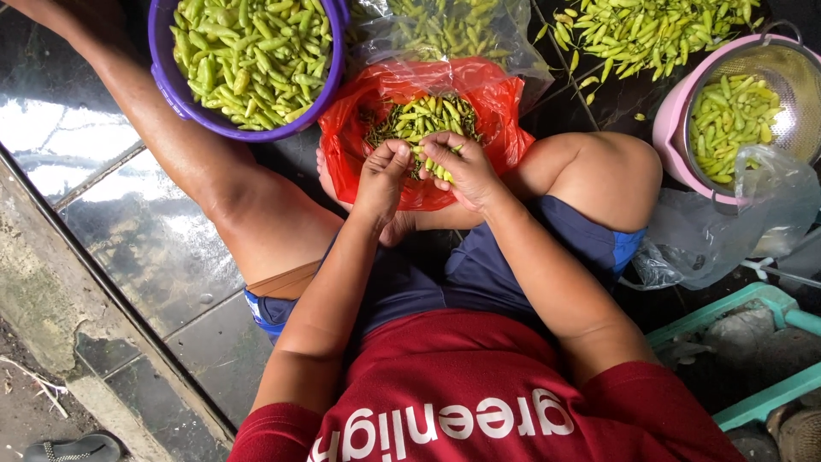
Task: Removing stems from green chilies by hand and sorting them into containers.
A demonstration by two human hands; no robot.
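Purple tub (171, 81) of green chillies (252, 47) sits far left, beside your outstretched leg. Centre: red bag (487, 94) of stems and chillies lies open between your legs. Your left hand (382, 175) is pinched shut just over it, fingertips meeting the right hand (462, 167), which grips a small bunch of chillies (434, 167) above the bag. Right: loose pile (650, 30) on the floor, then pink colander (676, 120), part filled.

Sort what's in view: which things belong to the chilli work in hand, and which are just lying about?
In use:
left hand
right hand, holding green chillies
red bag of chillies
purple basin
pink colander
loose chilli pile

Lying about:
sandal
empty clear bag
teal crate
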